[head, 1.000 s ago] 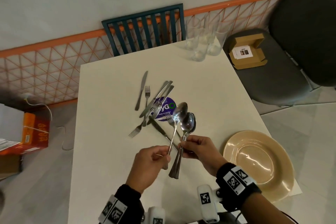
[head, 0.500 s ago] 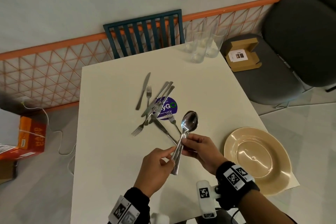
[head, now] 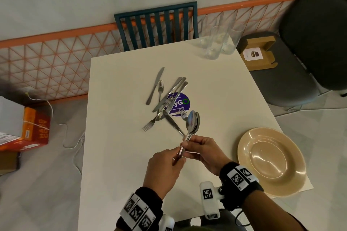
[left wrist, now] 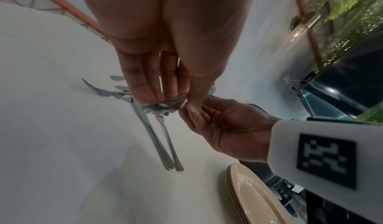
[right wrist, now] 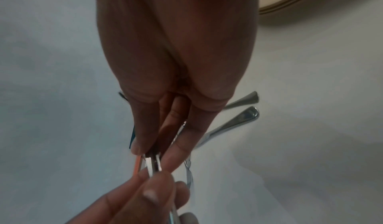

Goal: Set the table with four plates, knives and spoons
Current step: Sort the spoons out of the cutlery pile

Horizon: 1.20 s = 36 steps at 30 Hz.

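A bundle of stacked steel spoons [head: 192,123] is held above the white table [head: 122,155], bowls pointing away from me. My right hand [head: 188,145] grips the handles in the middle. My left hand [head: 180,155] pinches the handle ends, as the right wrist view shows at the spoons [right wrist: 153,161]. Several knives and forks [head: 169,101] lie in a loose pile just beyond, over a purple sticker [head: 181,103]. One knife [head: 155,85] lies apart at the pile's left. A stack of beige plates [head: 243,152] sits at the table's near right corner.
Several clear glasses [head: 216,43] stand at the far right corner of the table. A blue slatted chair [head: 157,24] stands at the far side. A grey chair [head: 293,80] with a cardboard box [head: 258,54] stands on the right. An orange box [head: 35,127] lies on the floor to the left.
The spoon in my left hand was brought against the spoons in my right hand. All spoons now form one bundle, held by both hands.
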Available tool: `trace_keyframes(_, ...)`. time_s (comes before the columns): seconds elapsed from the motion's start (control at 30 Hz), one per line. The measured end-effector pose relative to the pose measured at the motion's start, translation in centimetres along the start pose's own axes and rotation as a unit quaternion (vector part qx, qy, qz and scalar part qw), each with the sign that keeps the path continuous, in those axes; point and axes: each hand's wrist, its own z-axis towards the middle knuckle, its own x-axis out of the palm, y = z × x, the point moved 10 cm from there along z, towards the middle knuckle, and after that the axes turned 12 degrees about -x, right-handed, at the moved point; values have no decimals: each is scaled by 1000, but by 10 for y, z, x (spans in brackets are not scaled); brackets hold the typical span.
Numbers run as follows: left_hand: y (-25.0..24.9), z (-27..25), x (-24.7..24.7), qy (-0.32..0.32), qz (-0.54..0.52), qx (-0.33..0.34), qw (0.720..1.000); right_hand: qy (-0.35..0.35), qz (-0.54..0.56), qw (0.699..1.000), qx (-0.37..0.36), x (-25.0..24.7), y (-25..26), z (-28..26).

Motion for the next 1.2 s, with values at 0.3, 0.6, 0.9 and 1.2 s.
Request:
trace_keyframes(0.3, 54, -1, -23, 21, -126, -121, 984, 43, -24, 999, 14, 41, -17, 7)
trace_keyframes(0.6, 82, -5, -42, 16, -92, -107, 990, 50, -34, 998, -11, 72, -24, 6)
trace_keyframes(0.9, 93, -9, -37, 134, -223, -127, 957, 58, -44, 997, -22, 79, -22, 1)
trace_keyframes(1.2, 71, -18, -38, 42, -32, -93, 994, 67, -51, 995, -45, 69, -18, -3)
